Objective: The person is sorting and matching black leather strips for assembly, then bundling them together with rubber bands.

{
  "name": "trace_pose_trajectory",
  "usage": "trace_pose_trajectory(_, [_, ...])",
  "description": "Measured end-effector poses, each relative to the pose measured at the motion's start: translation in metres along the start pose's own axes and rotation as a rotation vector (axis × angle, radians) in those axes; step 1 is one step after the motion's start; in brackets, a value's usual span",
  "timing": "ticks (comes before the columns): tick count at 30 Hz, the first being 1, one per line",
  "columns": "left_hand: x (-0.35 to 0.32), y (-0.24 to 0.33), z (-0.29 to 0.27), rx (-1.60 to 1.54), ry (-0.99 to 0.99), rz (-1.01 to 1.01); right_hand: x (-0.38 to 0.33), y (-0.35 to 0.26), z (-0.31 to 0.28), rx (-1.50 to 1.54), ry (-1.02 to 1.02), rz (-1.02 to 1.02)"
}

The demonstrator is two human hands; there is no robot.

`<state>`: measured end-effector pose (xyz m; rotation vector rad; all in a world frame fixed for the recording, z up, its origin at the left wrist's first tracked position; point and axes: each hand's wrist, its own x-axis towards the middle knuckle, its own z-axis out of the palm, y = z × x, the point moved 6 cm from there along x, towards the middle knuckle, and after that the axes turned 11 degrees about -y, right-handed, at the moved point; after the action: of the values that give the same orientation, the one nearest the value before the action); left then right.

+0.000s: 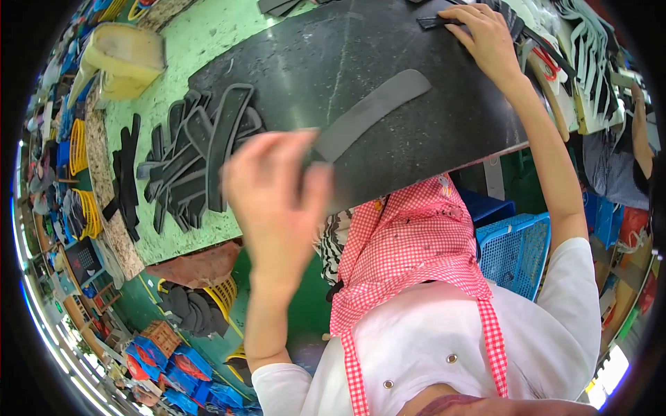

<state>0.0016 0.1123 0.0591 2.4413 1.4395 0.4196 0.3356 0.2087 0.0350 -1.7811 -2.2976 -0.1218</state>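
Note:
A curved dark grey strip point(374, 114) lies flat on the black work board point(291, 62). My left hand point(274, 194) hangs over the board's near edge, by the strip's left end. Motion smears its fingers, so whether they hold anything does not show. At the far right of the board, my right hand point(483, 38) has its fingers closed on a narrow black strip point(433, 23), whose end sticks out to the left of them. Left of my left hand is a loose heap of black curved strips with raised edges point(220, 149).
More black strips point(126, 173) lie along the green tabletop's left side. A yellowish container point(128, 55) stands at the back left. Pale strips point(590, 48) and a wooden-handled tool point(548, 93) are at the right. Below the table sits a blue basket point(517, 249).

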Motion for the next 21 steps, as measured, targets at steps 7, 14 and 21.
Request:
trace_pose_trajectory(7, [-0.018,0.026,0.066,-0.105,-0.138,0.171,0.013,-0.003,-0.009,0.225,0.168,-0.040])
trace_pose_trajectory(14, [-0.049,0.025,0.062,-0.131,-0.138,0.132,-0.023,-0.144,0.009,0.997,-0.526,-0.022])
trace_pose_trajectory(21, [-0.048,0.024,0.067,-0.062,-0.142,0.070,-0.035,-0.173,0.033,0.916,-0.728,0.188])
